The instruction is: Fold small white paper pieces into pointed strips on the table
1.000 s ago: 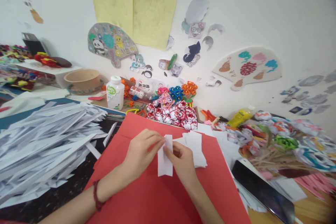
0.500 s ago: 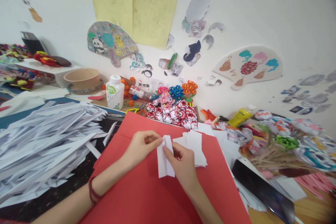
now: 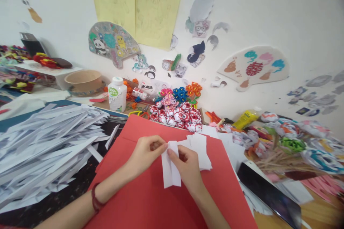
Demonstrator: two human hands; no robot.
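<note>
A small piece of white paper (image 3: 171, 175) with lengthwise creases is held up between my two hands. My left hand (image 3: 149, 152) pinches its upper left edge between thumb and fingertips. Over its right side lies the thumb of my right hand (image 3: 186, 164), with the fingers curled behind the paper. Beneath both hands spreads a stack of red paper (image 3: 150, 200). Just right of my right hand, several loose white paper pieces (image 3: 200, 150) lie overlapping on the red sheet, partly hidden by that hand.
A big heap of white paper strips (image 3: 48, 150) covers the left side. Behind the red paper stand a white bottle (image 3: 117, 94) and a bunch of red-and-white paper flowers (image 3: 178, 116). At right lie a black phone (image 3: 268, 195) and wrapped flowers (image 3: 292, 145).
The paper in my hands has shifted slightly down and looks more opened out at its creases. Both hands keep their pinch, with only small movements.
</note>
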